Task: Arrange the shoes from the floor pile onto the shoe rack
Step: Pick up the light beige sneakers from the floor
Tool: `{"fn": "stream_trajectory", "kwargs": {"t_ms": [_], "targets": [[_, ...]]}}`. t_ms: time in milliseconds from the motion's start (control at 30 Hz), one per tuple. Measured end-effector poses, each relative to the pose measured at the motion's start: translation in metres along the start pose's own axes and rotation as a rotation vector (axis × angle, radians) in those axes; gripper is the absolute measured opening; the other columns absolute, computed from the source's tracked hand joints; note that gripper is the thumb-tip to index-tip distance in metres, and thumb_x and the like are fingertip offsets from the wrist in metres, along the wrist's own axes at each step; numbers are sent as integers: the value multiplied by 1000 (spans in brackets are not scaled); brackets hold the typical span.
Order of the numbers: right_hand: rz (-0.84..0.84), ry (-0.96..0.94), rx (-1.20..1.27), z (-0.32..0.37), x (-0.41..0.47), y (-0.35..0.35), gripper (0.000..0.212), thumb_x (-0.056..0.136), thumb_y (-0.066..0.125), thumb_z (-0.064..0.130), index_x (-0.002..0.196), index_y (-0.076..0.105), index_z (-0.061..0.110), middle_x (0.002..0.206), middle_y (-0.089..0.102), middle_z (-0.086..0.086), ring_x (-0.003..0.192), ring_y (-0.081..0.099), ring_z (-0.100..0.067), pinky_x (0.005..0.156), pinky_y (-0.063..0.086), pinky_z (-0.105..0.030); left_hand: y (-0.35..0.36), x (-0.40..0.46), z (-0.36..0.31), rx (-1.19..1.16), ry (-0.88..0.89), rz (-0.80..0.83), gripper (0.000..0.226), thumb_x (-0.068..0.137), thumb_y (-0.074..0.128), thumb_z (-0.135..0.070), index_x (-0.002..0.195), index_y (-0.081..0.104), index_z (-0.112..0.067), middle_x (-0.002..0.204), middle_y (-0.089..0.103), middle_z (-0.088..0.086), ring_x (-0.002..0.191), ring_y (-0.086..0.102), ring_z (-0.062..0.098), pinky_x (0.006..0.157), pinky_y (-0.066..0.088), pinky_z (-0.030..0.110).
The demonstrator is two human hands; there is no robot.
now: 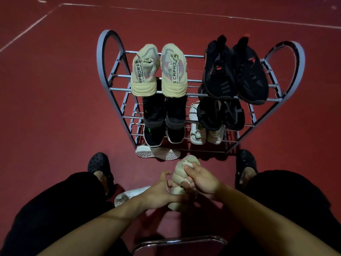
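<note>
Beige shoe (180, 174) gripped by left hand (162, 193) and right hand (201, 180).

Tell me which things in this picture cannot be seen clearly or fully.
- Beige shoe, head view: its middle hidden by left hand and right hand.
- White shoe: partly behind the left forearm.
- Chrome bar: cut off by the bottom edge.
- Shoe rack lower shelves: dark, overlapped by top shoes.

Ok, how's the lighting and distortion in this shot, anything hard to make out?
Head view: dim light, wide-angle bending of the grey metal shoe rack; the black sneakers on its lower shelves lose detail in shadow; the beige sneaker gripped by both hands stays readable.
</note>
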State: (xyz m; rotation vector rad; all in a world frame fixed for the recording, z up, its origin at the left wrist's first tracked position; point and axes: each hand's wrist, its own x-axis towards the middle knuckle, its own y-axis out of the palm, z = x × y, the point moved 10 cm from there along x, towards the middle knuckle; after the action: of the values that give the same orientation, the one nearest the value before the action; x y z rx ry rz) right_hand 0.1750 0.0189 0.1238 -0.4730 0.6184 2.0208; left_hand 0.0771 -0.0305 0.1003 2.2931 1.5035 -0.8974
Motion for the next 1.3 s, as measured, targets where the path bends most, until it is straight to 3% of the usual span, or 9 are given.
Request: {"fn": "stream_trajectory", "kwargs": {"t_ms": [100, 233, 333, 500, 633, 833, 1000, 1100, 1300], "targets": [[-133, 26, -303, -3, 5, -24, 24, 104, 40, 31, 118, 40, 11, 61, 60, -9, 47, 57, -15, 47, 45, -24, -5, 4, 3, 13, 14, -32, 93, 74, 87, -40, 141, 23, -31, 93, 67, -10, 81, 68, 2, 69, 53, 17], [-193, -42, -503, 17, 2, -43, 11, 102, 47, 27, 97, 48, 17, 62, 70, -15, 51, 66, -18, 52, 52, -24, -13, 5, 9, 135, 26, -15, 82, 71, 89, -38, 139, 43, -30, 97, 61, -12, 81, 62, 2, 75, 52, 19], [-270, -151, -760, 38, 1, -63, 13, 92, 63, 33, 81, 62, 26, 65, 66, 4, 56, 58, 1, 61, 45, -25, -18, 5, 14, 226, 18, 6, 66, 74, 87, -35, 131, 59, -22, 104, 63, -13, 79, 62, -5, 73, 49, 12], [-245, -135, -1050, 31, 6, -67, 10, 88, 62, 45, 81, 58, 39, 102, 51, 7, 97, 43, -8, 86, 34, -24, -27, 6, 30, 195, -64, -10, 52, 66, 90, -39, 83, 61, 2, 68, 53, 1, 64, 48, 13, 62, 38, 31], [-129, -91, -1013, 23, 2, -56, 13, 95, 57, 33, 92, 50, 22, 88, 55, 16, 78, 50, 2, 61, 36, -11, -30, 8, 25, 220, -23, -39, 58, 63, 88, -40, 92, 60, 2, 72, 62, 6, 66, 58, 17, 62, 45, 35], [15, 11, -905, 11, -3, -41, 36, 81, 74, 31, 109, 52, 25, 84, 60, 8, 65, 52, 0, 59, 41, -12, -32, 7, 16, 409, 60, -38, 49, 58, 85, -47, 93, 61, -22, 89, 71, 6, 73, 69, 22, 67, 57, 42], [193, 48, -982, 2, -13, -14, 29, 64, 65, 36, 85, 66, 16, 81, 72, -12, 63, 63, -14, 61, 55, -41, -26, 7, 8, 570, 105, 34, 50, 60, 86, -44, 96, 53, -31, 100, 64, 0, 84, 64, 17, 69, 58, 36], [181, 44, -1120, -7, -7, -25, 27, 67, 67, 32, 92, 64, 22, 89, 70, 2, 79, 62, -9, 64, 50, -25, -21, 9, 11, 638, 88, 76, 58, 60, 86, -43, 105, 53, -32, 111, 58, -4, 100, 58, 14, 86, 55, 33], [185, -24, -1228, -26, 2, -32, 30, 70, 75, 21, 95, 59, 28, 96, 60, 9, 86, 50, -1, 62, 32, -3, -21, 14, 20, 838, 61, 28, 55, 72, 83, -48, 108, 61, -14, 108, 62, 9, 97, 54, 22, 80, 43, 31]]}}
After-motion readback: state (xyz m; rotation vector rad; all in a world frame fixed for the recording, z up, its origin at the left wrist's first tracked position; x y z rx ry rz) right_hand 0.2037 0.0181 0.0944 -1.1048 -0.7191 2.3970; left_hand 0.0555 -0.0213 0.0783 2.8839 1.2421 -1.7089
